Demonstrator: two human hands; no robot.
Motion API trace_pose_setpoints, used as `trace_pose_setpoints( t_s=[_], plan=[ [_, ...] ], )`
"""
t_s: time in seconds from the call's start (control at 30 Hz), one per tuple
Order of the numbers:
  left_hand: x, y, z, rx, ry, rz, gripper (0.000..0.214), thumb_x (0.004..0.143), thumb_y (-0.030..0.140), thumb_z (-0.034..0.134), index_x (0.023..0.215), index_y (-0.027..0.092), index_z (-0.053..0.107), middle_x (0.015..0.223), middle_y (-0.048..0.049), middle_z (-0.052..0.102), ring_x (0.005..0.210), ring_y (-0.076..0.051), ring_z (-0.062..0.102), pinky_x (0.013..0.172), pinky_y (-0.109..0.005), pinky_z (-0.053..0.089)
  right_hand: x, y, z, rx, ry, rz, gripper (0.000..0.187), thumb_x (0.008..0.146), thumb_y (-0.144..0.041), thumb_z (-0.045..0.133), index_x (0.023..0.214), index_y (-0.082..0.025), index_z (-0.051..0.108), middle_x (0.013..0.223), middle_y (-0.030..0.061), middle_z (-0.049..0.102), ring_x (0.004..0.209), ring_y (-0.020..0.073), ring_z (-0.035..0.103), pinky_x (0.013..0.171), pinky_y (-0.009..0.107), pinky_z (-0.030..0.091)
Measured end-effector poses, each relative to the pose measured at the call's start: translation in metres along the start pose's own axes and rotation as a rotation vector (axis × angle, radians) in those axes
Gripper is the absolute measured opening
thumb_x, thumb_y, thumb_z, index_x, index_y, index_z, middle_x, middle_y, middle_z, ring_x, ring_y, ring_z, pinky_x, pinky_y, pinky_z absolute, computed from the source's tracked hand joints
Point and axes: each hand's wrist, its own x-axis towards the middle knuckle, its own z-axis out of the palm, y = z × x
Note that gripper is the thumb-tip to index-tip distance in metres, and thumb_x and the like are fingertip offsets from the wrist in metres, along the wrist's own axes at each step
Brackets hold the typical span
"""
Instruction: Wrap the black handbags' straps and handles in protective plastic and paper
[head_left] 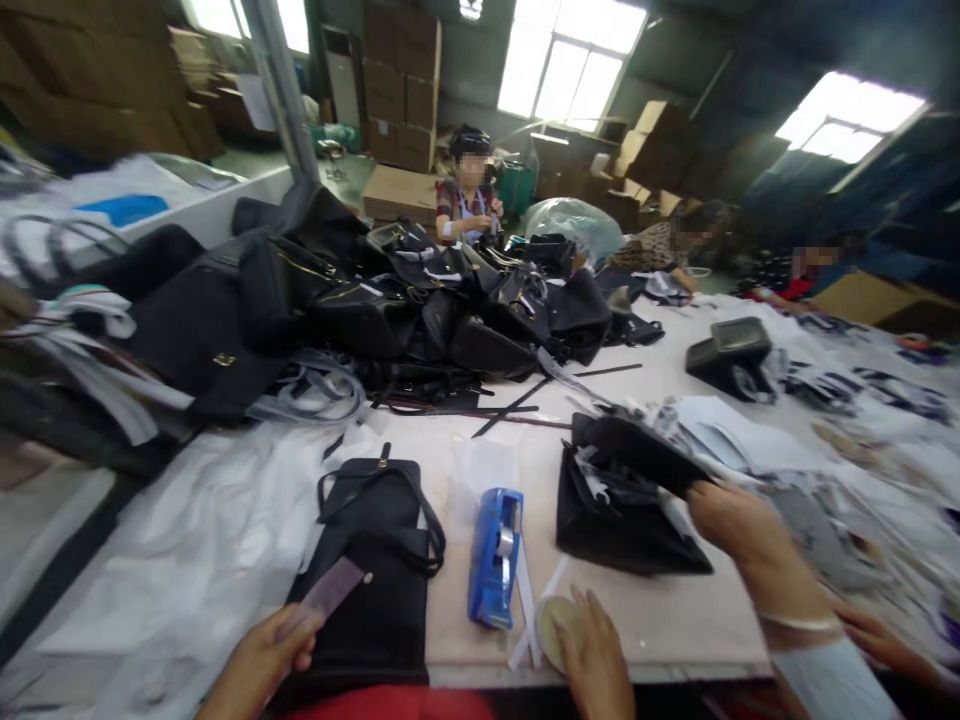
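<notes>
My left hand (262,655) pinches one end of a flat purplish-grey strip (334,590). The strip lies slanting over a black bag (375,625), which rests flat on the table with its thin strap looped across the top. My right hand (598,655) has its fingers and thumb on a round, pale yellow roll of tape (553,630) near the table's front edge. Between my hands stands a blue tape dispenser (491,565), with narrow white strips (526,600) beside it. At the right, a co-worker's hand (739,520) grips the flap of another black bag (626,525).
A heap of black bags (450,310) fills the table's far side. White wrapping sheets (202,550) lie at the left, with clear coiled straps (315,390) behind them. Papers and pieces (750,435) cover the right. Other people (469,200) sit along the far side.
</notes>
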Motion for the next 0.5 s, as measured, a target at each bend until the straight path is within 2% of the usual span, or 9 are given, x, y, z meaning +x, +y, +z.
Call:
trace_pose_setpoints(
  t_s=[0.07,0.1,0.17,0.23,0.3,0.33,0.37,0.4,0.5],
  plan=[
    [-0.013,0.026,0.002,-0.143,-0.025,0.005,0.045,0.069,0.061,0.063,0.075,0.017,0.06,0.063,0.0011,0.06,0.055,-0.014,0.054,0.052,-0.023,0.038,0.033,-0.026,-0.028,0.185,0.061,0.098,0.049,0.088,-0.053,0.036,0.112,-0.018,0.061,0.112,0.0141,0.065,0.105,0.0299,0.059,0.09,0.041,0.045],
    [-0.019,0.039,0.004,-0.203,-0.037,0.02,0.041,0.072,0.057,0.063,0.075,0.016,0.06,0.064,0.0012,0.06,0.057,-0.013,0.054,0.054,-0.023,0.039,0.047,-0.046,-0.039,0.279,0.025,0.121,0.045,0.087,-0.054,0.039,0.102,-0.02,0.064,0.104,0.011,0.068,0.096,0.0277,0.062,0.084,0.037,0.047],
    [-0.03,0.059,0.011,-0.282,-0.069,0.053,0.035,0.076,0.051,0.063,0.075,0.016,0.06,0.065,0.0012,0.059,0.058,-0.012,0.054,0.056,-0.022,0.04,0.066,-0.097,-0.05,0.527,-0.163,0.106,0.04,0.086,-0.056,0.044,0.086,-0.021,0.064,0.08,0.0053,0.069,0.075,0.0218,0.063,0.068,0.029,0.048],
    [-0.037,0.069,0.021,-0.333,-0.091,0.081,0.034,0.077,0.049,0.063,0.076,0.015,0.061,0.065,0.0011,0.059,0.056,-0.011,0.053,0.056,-0.022,0.04,0.07,-0.153,-0.049,0.737,-0.325,0.058,0.042,0.085,-0.057,0.048,0.068,-0.02,0.059,0.058,0.0007,0.06,0.058,0.0172,0.057,0.057,0.026,0.045],
    [-0.039,0.069,0.031,-0.343,-0.107,0.099,0.037,0.074,0.051,0.064,0.077,0.014,0.061,0.063,0.0011,0.058,0.053,-0.011,0.052,0.053,-0.022,0.039,0.062,-0.205,-0.037,0.906,-0.492,-0.042,0.039,0.086,-0.055,0.049,0.073,-0.019,0.059,0.061,0.0005,0.061,0.057,0.0159,0.056,0.055,0.025,0.044],
    [-0.04,0.066,0.034,-0.33,-0.109,0.106,0.04,0.073,0.054,0.065,0.077,0.014,0.06,0.062,0.0012,0.058,0.051,-0.011,0.052,0.052,-0.022,0.038,0.056,-0.226,-0.03,0.983,-0.558,-0.118,0.034,0.082,-0.051,0.057,0.087,-0.018,0.062,0.075,0.002,0.066,0.066,0.0165,0.06,0.059,0.025,0.046],
    [-0.042,0.061,0.036,-0.303,-0.109,0.111,0.042,0.072,0.056,0.064,0.077,0.015,0.06,0.06,0.0013,0.058,0.049,-0.011,0.051,0.051,-0.022,0.037,0.049,-0.242,-0.023,1.037,-0.632,-0.18,0.037,0.078,-0.047,0.064,0.101,-0.019,0.06,0.087,0.003,0.067,0.073,0.0168,0.061,0.062,0.024,0.047],
    [-0.045,0.054,0.035,-0.261,-0.107,0.111,0.044,0.071,0.058,0.063,0.077,0.015,0.06,0.059,0.0013,0.058,0.047,-0.011,0.05,0.049,-0.022,0.036,0.042,-0.255,-0.016,1.068,-0.708,-0.216,0.037,0.077,-0.043,0.066,0.105,-0.019,0.06,0.089,0.0027,0.067,0.073,0.0162,0.061,0.062,0.024,0.046],
    [-0.061,0.024,0.014,-0.094,-0.086,0.08,0.042,0.073,0.061,0.058,0.078,0.019,0.063,0.058,0.0006,0.06,0.045,-0.013,0.05,0.048,-0.024,0.037,0.022,-0.27,0.0,1.12,-0.86,-0.242,0.016,0.081,-0.032,0.059,0.084,-0.017,0.064,0.07,-0.0006,0.064,0.06,0.0126,0.057,0.055,0.021,0.042]
  ],
)
